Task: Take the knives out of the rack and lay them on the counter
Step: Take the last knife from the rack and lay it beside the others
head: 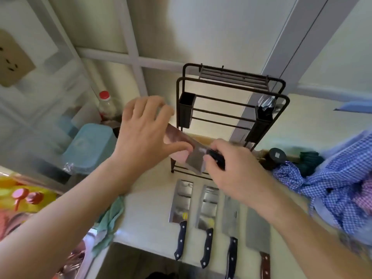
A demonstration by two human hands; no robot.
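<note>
A dark wire knife rack point(231, 101) stands at the back of the pale counter point(149, 224). In front of it I hold a cleaver point(193, 156) in the air. My right hand point(235, 170) grips its black handle. My left hand point(145, 133) has its thumb and fingers on the flat blade. Several cleavers lie side by side on the counter near me, handles toward me: three with dark riveted handles point(181, 200) point(208, 206) point(231, 216), one with a brown handle point(258, 230).
A light blue plastic container point(88, 148) and a red-capped bottle point(105, 105) stand at the left. A green cloth point(109, 218) hangs off the counter's left edge. Blue checked fabric point(338, 178) is piled at the right. A dark round object point(276, 156) sits beside the rack.
</note>
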